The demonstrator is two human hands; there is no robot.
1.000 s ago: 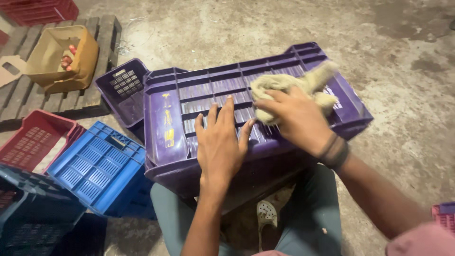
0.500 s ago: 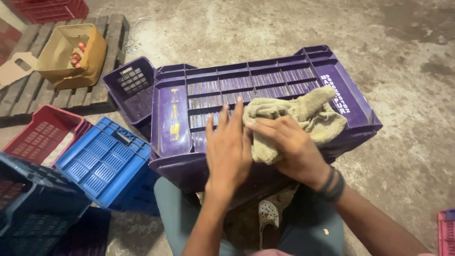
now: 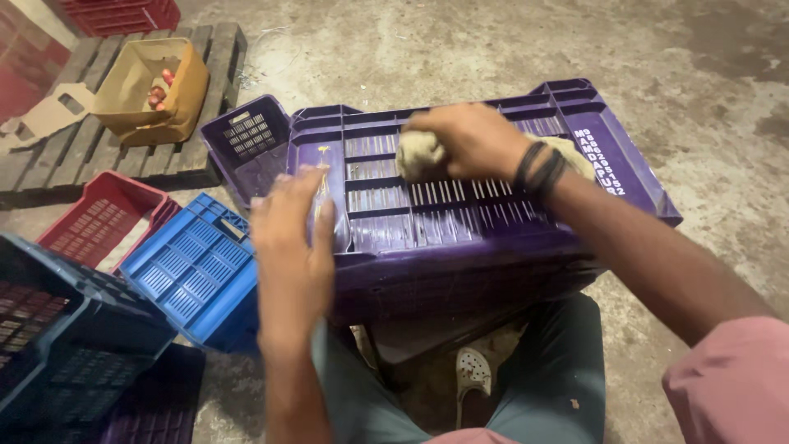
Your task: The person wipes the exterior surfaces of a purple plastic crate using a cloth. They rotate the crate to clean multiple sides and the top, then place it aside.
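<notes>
A large purple slatted plastic crate [image 3: 460, 214] lay upturned across the seated person's lap, its ribbed underside facing up. The right hand [image 3: 472, 140] was closed around a bunched, dirty beige cloth [image 3: 419, 156], pressing it onto the slats near the crate's far left part, while more of the rag showed behind the wrist. The left hand [image 3: 292, 247] lay flat with fingers spread on the crate's near left corner, steadying it. The crate looked stiff and light for its bulk, likely best gripped at its rim or the corner walls; its slats seemed smooth and possibly slick. The cloth appeared soft and limp, easy to wad in a fist. White printed lettering ran along the crate's right end wall. On the concrete floor [image 3: 707, 99] at left sat a blue lattice plastic crate [image 3: 193, 271], a red plastic crate [image 3: 99, 222] and a smaller purple crate [image 3: 246, 144]. An open brown cardboard box [image 3: 136, 103] holding small reddish items rested on a wooden pallet [image 3: 82, 156].
</notes>
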